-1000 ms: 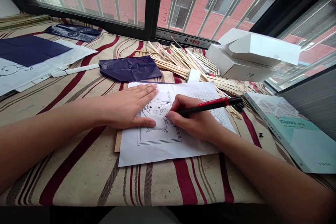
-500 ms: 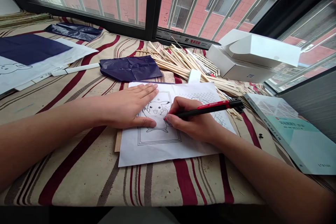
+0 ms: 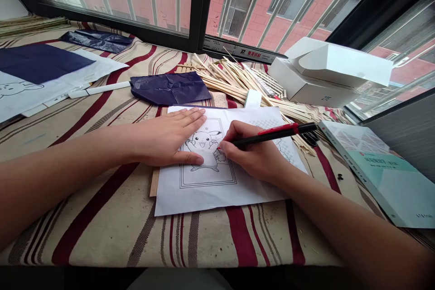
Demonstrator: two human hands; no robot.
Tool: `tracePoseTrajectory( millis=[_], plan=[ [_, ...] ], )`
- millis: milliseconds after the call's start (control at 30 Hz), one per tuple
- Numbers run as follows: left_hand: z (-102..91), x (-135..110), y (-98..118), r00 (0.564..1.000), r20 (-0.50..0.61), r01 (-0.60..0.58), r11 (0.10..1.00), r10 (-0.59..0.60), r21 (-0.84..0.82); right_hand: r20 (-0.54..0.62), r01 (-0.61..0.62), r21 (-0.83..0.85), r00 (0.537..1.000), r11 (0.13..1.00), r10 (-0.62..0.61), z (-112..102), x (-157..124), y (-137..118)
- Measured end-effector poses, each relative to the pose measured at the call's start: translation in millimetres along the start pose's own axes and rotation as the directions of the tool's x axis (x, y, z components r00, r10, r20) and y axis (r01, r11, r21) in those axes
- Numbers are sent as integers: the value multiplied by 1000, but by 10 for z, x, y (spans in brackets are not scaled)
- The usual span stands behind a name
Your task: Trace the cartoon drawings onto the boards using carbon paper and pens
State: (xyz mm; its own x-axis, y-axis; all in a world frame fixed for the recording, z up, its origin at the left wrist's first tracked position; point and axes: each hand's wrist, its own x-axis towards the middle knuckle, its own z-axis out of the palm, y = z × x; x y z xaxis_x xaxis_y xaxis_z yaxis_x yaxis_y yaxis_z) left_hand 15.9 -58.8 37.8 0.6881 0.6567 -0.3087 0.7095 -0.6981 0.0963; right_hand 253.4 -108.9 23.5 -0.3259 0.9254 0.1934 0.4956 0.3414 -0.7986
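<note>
A white sheet of paper (image 3: 190,199) with a printed cartoon drawing (image 3: 205,156) inside a ruled frame lies in front of me. Under its left side shows the edge of a wooden board (image 3: 154,183). My left hand (image 3: 173,136) rests flat on the sheet, fingers stretched out and thumb spread over the drawing. In my right hand (image 3: 253,149) is a black and red pen (image 3: 278,133), pinched near its point. The tip is at the drawing's right side, by the figure's raised arm; fingers partly hide it. More printed artwork shows behind this hand.
Dark blue carbon-like paper (image 3: 170,88) and a pile of thin wooden strips (image 3: 231,77) lie beyond the sheet. A white box (image 3: 326,90) stands back right, a book (image 3: 384,167) at right. More papers (image 3: 44,65) and a white stick-like tool (image 3: 102,89) lie left on the striped cloth (image 3: 112,240).
My right hand and the pen have shifted slightly up and to the right over the drawing. The left hand stays in place on the sheet.
</note>
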Motion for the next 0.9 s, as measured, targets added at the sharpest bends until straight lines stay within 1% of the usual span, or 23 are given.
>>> tracePoseTrajectory(
  millis=[167, 367, 433, 567, 667, 900],
  plan=[
    [-21, 11, 20, 1000, 15, 4, 1000, -4, 10, -41, -8, -63, 999, 998, 6, 2, 10, -4],
    [-1, 5, -3, 1000, 17, 7, 1000, -7, 31, -80, -47, -91, 996, 995, 40, 5, 20, -13],
    [13, 1, -14, 1000, 1, -4, 1000, 4, 20, -80, -45, -55, 996, 997, 40, 9, 16, -1],
    [19, 8, -9, 1000, -11, -12, 1000, 12, 16, -70, -53, 70, 996, 996, 58, 23, 4, 33],
    [6, 16, 2, 1000, -2, -6, 1000, 6, 27, -52, -63, 65, 996, 996, 67, 23, 6, 42],
    [3, 16, 9, 1000, 5, -9, 998, 9, 56, -31, -21, 24, 999, 999, 22, 2, 27, 14]
  ],
)
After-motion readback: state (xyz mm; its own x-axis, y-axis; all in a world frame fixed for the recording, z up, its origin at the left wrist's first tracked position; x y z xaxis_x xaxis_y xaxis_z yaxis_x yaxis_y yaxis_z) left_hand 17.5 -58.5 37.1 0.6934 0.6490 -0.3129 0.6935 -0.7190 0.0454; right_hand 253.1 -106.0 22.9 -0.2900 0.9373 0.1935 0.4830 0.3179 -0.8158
